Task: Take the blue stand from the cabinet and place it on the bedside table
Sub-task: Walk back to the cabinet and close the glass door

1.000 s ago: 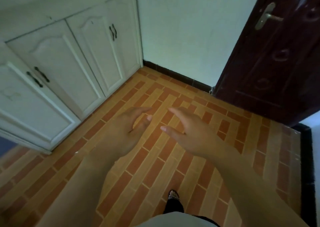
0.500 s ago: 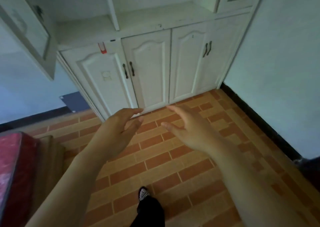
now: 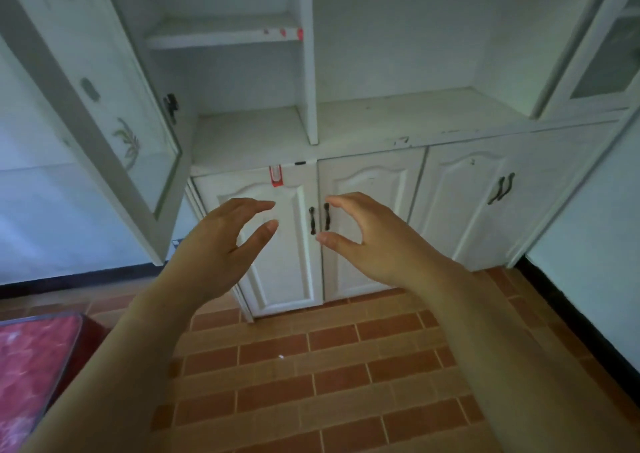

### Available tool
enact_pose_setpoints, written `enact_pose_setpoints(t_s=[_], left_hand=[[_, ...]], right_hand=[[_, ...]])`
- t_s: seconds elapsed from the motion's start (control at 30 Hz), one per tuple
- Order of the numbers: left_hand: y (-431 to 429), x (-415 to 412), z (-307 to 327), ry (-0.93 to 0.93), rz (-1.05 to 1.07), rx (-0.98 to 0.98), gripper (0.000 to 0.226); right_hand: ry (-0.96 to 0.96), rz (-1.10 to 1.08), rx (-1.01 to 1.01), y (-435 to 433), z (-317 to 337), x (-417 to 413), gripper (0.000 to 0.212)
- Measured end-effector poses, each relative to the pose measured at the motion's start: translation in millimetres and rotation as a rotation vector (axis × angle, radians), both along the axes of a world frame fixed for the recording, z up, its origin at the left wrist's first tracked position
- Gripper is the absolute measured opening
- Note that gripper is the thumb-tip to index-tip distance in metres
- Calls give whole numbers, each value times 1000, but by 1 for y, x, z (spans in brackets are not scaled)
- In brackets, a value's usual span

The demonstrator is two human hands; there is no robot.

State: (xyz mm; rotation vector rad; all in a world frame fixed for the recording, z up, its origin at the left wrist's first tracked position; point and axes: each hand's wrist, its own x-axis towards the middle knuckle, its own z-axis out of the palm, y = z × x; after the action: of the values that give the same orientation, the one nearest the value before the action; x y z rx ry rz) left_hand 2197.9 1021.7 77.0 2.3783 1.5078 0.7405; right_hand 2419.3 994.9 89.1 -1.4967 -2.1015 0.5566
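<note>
Red patterned fabric [image 3: 29, 366] fills the lower left corner, lying on a low piece of furniture beside the brick-patterned floor [image 3: 332, 376]. Above it, a glass-paned door [image 3: 104, 106] of the white cabinet [image 3: 398, 120] stands swung wide open toward the camera, a faint leaf motif printed on its pane and a dark latch on its edge. Behind that door the leftmost compartment shows a high shelf [image 3: 221, 33] with red marks along its front lip, and a bare lower ledge beneath. A small red tag [image 3: 276, 176] hangs from the counter edge just over the lower left door. The left hand [image 3: 221, 244] is raised in front of that lower door, fingers spread and curved, thumb apart from them, holding nothing. Between the two hands sit two dark handles [image 3: 319, 220] on the meeting edges of the paired lower doors, both of which are closed. The right hand [image 3: 367, 234] hovers just right of those handles, also loosely cupped with thumb and fingers apart, empty and touching nothing. Farther right, the wide open compartment is bare, and another pair of closed lower doors carries its own dark handles [image 3: 501, 188]. At the far right a second glass door [image 3: 602, 54] is partly seen. The blue stand is not visible anywhere on the shelves or in either hand.
</note>
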Motion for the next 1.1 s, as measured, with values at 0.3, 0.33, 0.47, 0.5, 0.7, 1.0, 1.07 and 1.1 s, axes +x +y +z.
enact_pose_setpoints(t_s=[0.3, 0.33, 0.47, 0.5, 0.7, 1.0, 1.07, 1.1], left_hand=[[61, -20, 52, 34, 159, 125, 57], [65, -21, 58, 36, 175, 138, 57], [76, -28, 83, 64, 242, 197, 54], [78, -30, 91, 65, 257, 217, 52], [77, -48, 133, 81, 352, 329, 50], [54, -103, 178, 161, 509, 517, 51], [45, -114, 188, 159, 548, 553, 49], [41, -120, 194, 155, 566, 569, 48]], right_hand=[[8, 175, 143, 102, 47, -26, 62], [9, 199, 156, 111, 53, -28, 62], [3, 293, 198, 141, 78, -38, 63], [4, 316, 212, 147, 84, -41, 63], [17, 444, 271, 178, 118, -63, 63], [98, 552, 381, 197, 161, -115, 63], [113, 565, 428, 196, 172, -129, 61], [119, 573, 450, 196, 177, -137, 61]])
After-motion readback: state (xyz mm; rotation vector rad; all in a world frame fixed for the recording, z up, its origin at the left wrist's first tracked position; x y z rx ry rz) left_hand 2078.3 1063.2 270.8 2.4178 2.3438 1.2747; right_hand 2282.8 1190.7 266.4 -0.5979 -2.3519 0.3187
